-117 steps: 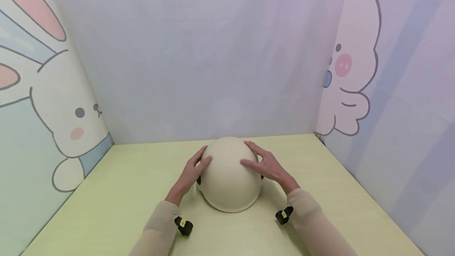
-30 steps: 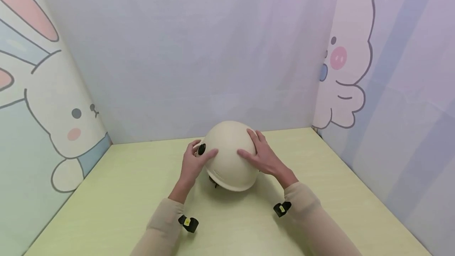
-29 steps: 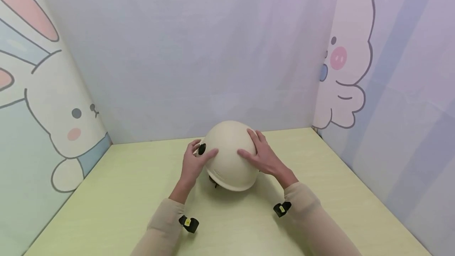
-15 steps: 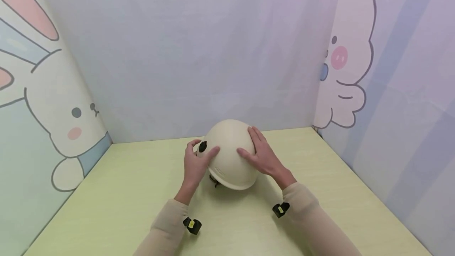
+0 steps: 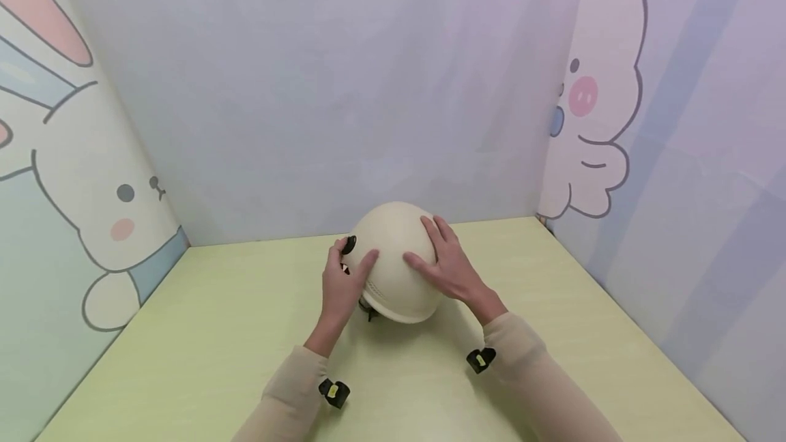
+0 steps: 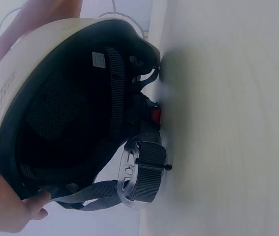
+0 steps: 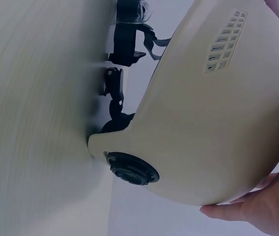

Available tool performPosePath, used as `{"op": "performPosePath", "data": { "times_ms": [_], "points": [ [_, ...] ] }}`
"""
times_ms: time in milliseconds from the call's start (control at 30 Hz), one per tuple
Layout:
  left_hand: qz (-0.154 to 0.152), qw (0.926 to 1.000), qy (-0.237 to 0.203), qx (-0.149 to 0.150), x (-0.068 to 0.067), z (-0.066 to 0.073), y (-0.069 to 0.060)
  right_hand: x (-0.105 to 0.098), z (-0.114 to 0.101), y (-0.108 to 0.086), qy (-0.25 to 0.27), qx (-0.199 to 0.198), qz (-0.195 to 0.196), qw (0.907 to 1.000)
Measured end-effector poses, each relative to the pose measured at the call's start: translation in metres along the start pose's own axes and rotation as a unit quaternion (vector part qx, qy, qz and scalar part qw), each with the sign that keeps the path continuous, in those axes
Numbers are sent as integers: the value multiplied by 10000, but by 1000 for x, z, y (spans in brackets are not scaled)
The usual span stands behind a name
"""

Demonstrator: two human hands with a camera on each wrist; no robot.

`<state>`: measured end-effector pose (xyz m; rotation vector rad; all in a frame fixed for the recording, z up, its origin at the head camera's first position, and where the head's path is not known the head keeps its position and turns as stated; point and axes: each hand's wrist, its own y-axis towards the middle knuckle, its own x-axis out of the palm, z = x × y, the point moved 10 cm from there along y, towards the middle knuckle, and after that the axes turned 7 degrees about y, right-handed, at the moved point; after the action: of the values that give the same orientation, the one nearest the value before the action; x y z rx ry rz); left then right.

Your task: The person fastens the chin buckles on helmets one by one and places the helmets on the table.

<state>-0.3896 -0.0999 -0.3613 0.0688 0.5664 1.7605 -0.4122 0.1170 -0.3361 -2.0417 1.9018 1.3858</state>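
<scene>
Beige sleeves (image 5: 522, 353) are lying nearest, on the near side of the helmet (image 5: 396, 258), each bearing a small black camera (image 5: 335, 393). Left of the helmet, the left hand (image 5: 340, 292) is pinching its edge, the thumb resting on the shell and the fingers curling round the rim. Right of the helmet, the right hand (image 5: 453, 268) is pressing on the dome, fingers and thumb spread. Between them the cream helmet is sitting tilted at the table (image 5: 202, 360), its near rim standing clear of the surface, and black straps (image 6: 151, 172) are hanging beneath. Beyond the helmet, a pale curtain (image 5: 325, 101) is hanging. Tilting the shell two-handed is seemingly the step in hand; the next move is probably calling for both hands to be supporting it evenly, straps staying unsnagged.
</scene>
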Motion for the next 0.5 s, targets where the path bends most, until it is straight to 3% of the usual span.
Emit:
{"op": "performPosePath", "data": {
  "times_ms": [133,267,367,500],
  "points": [
    [-269,9996,68,78,7,0,-1,-1,2,0,29,100,74,9999],
    [-267,9994,18,208,10,-1,-1,-1,3,0,27,187,87,9998],
    [-190,9984,-434,322,10,0,0,0,4,0,53,258,71,9996],
    [-176,9938,-1088,125,8,2,-2,1,3,-1,78,331,40,9994]
  ]
}}
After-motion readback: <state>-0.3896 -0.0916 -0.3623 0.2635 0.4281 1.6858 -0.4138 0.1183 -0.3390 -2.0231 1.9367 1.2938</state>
